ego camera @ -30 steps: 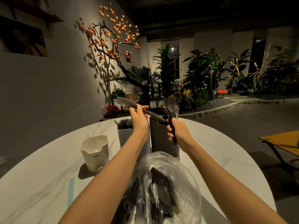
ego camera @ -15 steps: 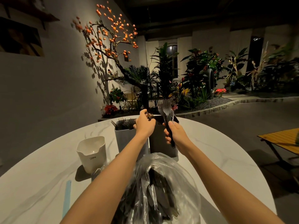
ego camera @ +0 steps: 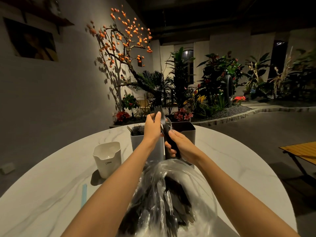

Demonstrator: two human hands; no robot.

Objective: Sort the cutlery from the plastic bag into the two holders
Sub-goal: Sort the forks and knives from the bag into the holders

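Note:
A clear plastic bag (ego camera: 172,199) full of dark cutlery lies on the white marble table (ego camera: 51,194) right in front of me. Behind it stand two holders: a light grey holder (ego camera: 136,144) with forks sticking up, and a dark holder (ego camera: 188,132) to its right. My right hand (ego camera: 181,146) grips the handles of a bunch of dark cutlery (ego camera: 165,127) held upright between the holders. My left hand (ego camera: 153,125) pinches the head of a black fork (ego camera: 156,110) at the top of that bunch.
A white cup-like container (ego camera: 107,159) stands left of the holders. A light blue strip (ego camera: 84,194) lies on the table at the left. A wooden table (ego camera: 301,151) stands beyond the right edge. Plants and a tree fill the background.
My left hand put the knife down into the dark holder, then moved back to the bunch in my right hand and took hold of a fork's head. The right hand sank slightly.

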